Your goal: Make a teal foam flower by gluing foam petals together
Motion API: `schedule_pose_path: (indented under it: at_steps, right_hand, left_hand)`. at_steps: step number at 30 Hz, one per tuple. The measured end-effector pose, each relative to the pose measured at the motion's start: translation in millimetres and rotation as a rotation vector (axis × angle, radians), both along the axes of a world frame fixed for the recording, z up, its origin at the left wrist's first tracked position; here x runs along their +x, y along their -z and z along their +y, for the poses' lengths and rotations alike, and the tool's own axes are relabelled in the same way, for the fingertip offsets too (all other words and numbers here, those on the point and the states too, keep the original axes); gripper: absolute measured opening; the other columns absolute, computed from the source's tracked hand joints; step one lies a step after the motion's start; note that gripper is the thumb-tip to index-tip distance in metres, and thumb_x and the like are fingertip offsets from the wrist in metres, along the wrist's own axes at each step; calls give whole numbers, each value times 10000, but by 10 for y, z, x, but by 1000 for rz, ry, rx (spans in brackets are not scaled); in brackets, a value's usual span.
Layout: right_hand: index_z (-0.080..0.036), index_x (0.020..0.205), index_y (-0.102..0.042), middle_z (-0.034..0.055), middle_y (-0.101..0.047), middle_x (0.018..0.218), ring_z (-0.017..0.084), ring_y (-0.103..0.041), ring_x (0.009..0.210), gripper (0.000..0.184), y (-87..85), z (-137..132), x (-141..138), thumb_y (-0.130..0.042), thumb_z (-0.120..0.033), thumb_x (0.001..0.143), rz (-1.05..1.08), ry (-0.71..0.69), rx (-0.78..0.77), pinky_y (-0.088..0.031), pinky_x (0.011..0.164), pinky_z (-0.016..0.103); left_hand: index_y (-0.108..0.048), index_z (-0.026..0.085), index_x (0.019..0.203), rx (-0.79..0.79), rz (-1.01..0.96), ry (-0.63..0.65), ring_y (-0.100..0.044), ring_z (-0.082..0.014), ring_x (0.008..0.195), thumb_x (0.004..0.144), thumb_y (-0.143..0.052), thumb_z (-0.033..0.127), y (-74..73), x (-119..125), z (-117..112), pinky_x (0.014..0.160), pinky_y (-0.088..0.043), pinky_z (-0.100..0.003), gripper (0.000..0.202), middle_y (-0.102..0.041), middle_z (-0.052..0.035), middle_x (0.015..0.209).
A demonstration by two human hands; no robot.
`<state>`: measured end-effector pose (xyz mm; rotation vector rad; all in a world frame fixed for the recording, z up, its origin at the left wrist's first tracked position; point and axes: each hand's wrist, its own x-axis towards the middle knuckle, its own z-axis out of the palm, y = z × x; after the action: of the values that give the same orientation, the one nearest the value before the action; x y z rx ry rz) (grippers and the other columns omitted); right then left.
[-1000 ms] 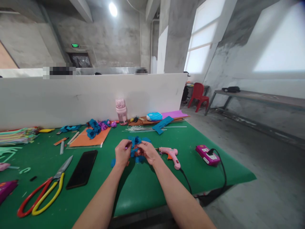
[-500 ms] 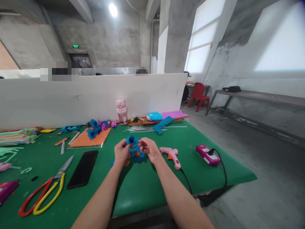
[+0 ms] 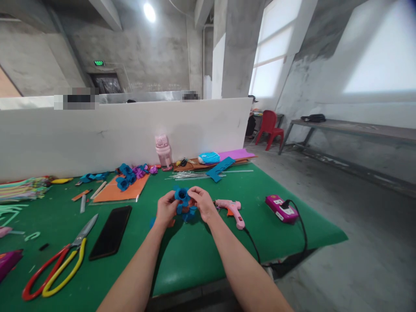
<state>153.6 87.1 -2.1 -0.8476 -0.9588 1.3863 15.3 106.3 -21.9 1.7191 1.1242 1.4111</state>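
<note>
Between my hands is a blue craft flower (image 3: pixel 182 194) with a dark, rolled centre facing me. My left hand (image 3: pixel 166 208) is closed on its left side, thumb and fingers pinching the edge. On the other side my right hand (image 3: pixel 201 203) pinches the flower's right edge. Loose blue petal pieces (image 3: pixel 186 214) lie on the green table just below it, partly hidden by the hands. A pink glue gun (image 3: pixel 231 209) rests on its side to the right of my right hand, its cord running over the table's front edge.
Red-and-yellow scissors (image 3: pixel 65 264) and a black phone (image 3: pixel 111 232) lie to the left. Finished blue flowers (image 3: pixel 125 177) sit on an orange sheet (image 3: pixel 121 193). A purple power socket (image 3: pixel 282 209) is at the right. A pink bottle (image 3: pixel 163 151) stands by the white partition (image 3: pixel 130 130).
My right hand has closed from loosely curled fingers beside the flower to a pinch on its right edge. The flower has tipped and moved slightly, its centre turning towards me.
</note>
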Motion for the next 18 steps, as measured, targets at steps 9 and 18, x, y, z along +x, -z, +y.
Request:
schedule_pose_path:
  at_steps: [9, 18]
  right_hand:
    - [-184, 657, -536, -50, -500, 493, 81, -447, 448, 214, 27, 13, 7, -627, -377, 643, -24, 3, 47, -353, 463, 201]
    - [-168, 607, -523, -23, -509, 533, 78, -439, 449, 264, 64, 71, 84, -585, -417, 671, 131, 116, 50, -351, 446, 210]
  left_hand:
    - [-567, 154, 632, 19, 39, -29, -520, -105, 567, 654, -545, 165, 61, -29, 44, 534, -399, -191, 32, -553, 33, 580]
    - [-562, 162, 641, -1, 26, -24, -558, -120, 580, 666, -526, 167, 76, -41, 67, 542, -419, -200, 44, -577, 27, 590]
